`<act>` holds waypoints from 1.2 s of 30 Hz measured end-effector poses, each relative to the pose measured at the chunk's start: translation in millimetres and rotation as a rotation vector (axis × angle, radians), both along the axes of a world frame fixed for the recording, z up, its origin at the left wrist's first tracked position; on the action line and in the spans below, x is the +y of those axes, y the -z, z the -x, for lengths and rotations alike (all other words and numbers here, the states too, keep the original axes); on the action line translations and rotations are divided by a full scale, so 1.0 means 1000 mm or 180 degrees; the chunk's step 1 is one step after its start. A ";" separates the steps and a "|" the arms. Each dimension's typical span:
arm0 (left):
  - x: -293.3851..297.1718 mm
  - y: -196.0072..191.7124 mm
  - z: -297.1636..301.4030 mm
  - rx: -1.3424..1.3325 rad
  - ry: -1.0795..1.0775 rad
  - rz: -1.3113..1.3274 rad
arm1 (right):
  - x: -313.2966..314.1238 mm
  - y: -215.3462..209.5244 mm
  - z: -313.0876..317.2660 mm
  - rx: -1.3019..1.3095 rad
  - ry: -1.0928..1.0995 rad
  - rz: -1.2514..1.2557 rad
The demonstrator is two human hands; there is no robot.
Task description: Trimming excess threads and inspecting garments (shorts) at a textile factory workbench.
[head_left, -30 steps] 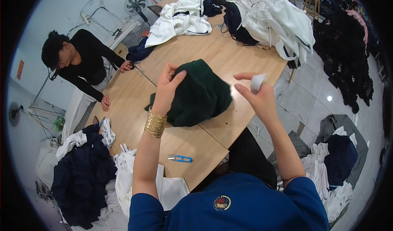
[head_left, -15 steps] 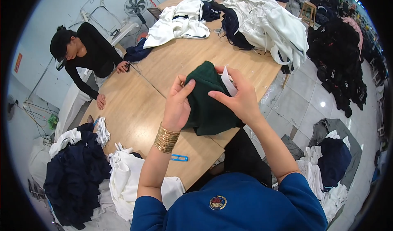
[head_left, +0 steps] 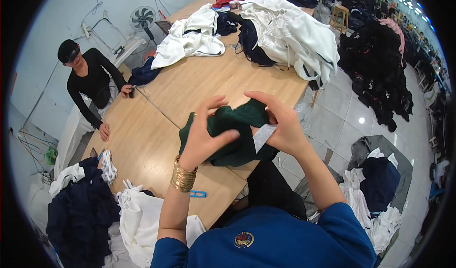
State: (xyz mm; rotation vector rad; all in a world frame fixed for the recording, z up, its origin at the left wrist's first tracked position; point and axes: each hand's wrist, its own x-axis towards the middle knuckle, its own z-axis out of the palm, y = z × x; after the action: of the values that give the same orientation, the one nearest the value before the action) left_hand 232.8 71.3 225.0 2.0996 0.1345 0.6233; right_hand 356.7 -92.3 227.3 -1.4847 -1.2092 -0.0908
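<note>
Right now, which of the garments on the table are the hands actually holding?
The dark green garment at the table's near edge, gripped between left hand and right hand. The white garments and navy ones lie untouched at the far end.

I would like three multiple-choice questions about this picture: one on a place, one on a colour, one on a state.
1. Where does the small blue tool lie?
A. on the floor tiles
B. on the wooden table near its front edge
C. on the white pile

2. What colour is the garment in the hands?
A. dark green
B. red
C. white

3. What does the right hand do?
A. rests flat on the table
B. hangs free of everything
C. pinches a white tag at the garment

Answers: 1 B, it lies on the wood beside the left hand's wrist; 2 A, the cloth is dark green; 3 C, thumb and fingers close on the tag.
</note>
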 end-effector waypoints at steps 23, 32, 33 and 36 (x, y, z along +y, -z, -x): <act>-0.064 0.060 -0.021 0.0345 0.1255 0.2774 | -0.040 0.003 -0.022 0.2099 -0.0300 0.0013; -0.056 0.064 -0.023 0.0123 0.0276 0.3148 | -0.037 0.027 -0.008 0.0581 -0.0329 0.1840; -0.056 0.066 -0.023 0.0122 0.0268 0.3156 | -0.038 0.028 -0.009 0.0582 -0.0336 0.1849; -0.056 0.068 -0.022 0.0013 0.0263 0.2734 | -0.044 0.029 -0.026 0.0750 -0.0607 0.1737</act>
State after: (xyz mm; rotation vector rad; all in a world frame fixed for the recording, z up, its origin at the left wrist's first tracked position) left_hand 254.7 15.4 156.8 1.2675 0.2626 0.4042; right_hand 382.9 -136.0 198.1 -1.7720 -1.2278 0.5688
